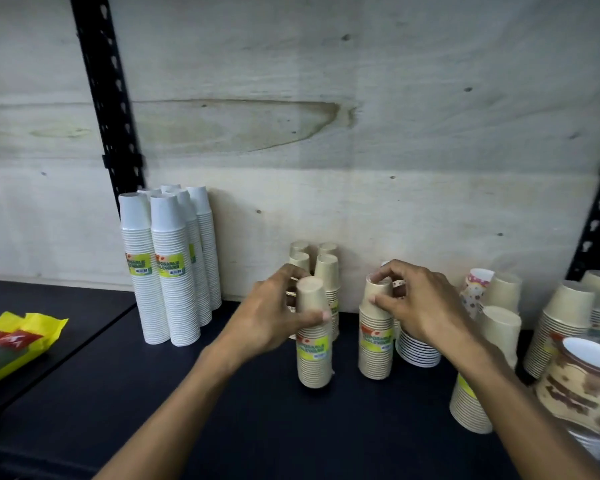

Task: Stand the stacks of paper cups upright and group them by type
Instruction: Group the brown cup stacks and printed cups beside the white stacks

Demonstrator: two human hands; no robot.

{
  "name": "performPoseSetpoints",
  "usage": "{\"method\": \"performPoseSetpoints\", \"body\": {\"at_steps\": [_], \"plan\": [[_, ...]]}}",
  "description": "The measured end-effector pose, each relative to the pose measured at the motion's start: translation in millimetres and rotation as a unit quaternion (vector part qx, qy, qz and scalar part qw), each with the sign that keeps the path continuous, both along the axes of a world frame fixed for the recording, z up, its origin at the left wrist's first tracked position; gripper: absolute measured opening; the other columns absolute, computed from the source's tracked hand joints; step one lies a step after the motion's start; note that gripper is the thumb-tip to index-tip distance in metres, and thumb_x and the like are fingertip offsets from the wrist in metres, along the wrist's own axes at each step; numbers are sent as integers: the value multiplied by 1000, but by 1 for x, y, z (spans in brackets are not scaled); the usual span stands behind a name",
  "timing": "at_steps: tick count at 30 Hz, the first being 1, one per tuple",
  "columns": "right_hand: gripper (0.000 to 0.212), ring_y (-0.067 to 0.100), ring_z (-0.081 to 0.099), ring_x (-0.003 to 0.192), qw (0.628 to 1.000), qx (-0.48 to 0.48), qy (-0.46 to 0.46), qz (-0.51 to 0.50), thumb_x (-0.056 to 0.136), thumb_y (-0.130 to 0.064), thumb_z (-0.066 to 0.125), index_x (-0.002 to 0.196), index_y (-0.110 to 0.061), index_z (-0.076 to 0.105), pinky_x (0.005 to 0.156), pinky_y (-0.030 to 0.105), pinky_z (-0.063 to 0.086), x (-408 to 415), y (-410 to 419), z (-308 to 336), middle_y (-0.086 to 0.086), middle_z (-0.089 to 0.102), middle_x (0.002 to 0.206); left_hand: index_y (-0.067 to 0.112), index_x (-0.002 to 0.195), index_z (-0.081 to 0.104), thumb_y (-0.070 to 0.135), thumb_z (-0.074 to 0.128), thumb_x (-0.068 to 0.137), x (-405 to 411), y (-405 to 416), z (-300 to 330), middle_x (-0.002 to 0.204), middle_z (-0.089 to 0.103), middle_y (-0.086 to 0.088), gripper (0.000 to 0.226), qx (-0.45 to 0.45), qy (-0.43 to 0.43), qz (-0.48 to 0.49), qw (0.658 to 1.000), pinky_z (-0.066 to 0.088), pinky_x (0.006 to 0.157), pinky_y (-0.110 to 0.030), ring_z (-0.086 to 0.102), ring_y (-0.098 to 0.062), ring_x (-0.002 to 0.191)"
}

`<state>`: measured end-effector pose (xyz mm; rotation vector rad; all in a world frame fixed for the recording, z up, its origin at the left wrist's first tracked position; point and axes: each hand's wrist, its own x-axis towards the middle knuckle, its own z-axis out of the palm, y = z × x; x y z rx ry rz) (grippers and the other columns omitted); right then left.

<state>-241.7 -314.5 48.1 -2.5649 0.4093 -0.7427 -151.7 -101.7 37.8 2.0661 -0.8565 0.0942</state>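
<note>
On the dark shelf (222, 410), my left hand (274, 313) grips an upright stack of small tan paper cups (314, 355) near its top. My right hand (413, 303) grips a second upright tan stack (376, 348) just to the right of it. Behind the left stack stand several more small tan stacks (326, 268) against the wooden back wall. A group of tall white cup stacks (174, 271) stands upright at the left. A short stack of white-rimmed cups (418, 351) sits under my right wrist, partly hidden.
To the right stand larger tan cup stacks (565, 323), a patterned cup stack (475, 289) and a brown printed cup stack (582, 393) close to the front right. Yellow snack packets (11, 344) lie on the neighbouring shelf at left. Black slotted uprights (108, 109) frame the bay.
</note>
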Motion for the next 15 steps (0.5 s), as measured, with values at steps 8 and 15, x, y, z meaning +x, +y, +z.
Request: {"method": "performPoseSetpoints", "body": {"at_steps": [8,15], "plan": [[23,1,67,82,996,53,-20,74,77,-33,80,96,-37,70,76,30,56,23,25,-3,-15,72,95,32,122,55,37,85,71,28,6,-1,101,57,22,60,-14,-21,13,1000,45,56,-3,59,10,82],[25,1,68,82,994,60,-37,84,76,-31,80,99,-34,71,77,25,56,41,36,-8,-14,74,98,30,132,55,40,85,70,52,5,-8,119,61,13,69,-14,-27,17,999,50,61,-7,64,1,94]]}}
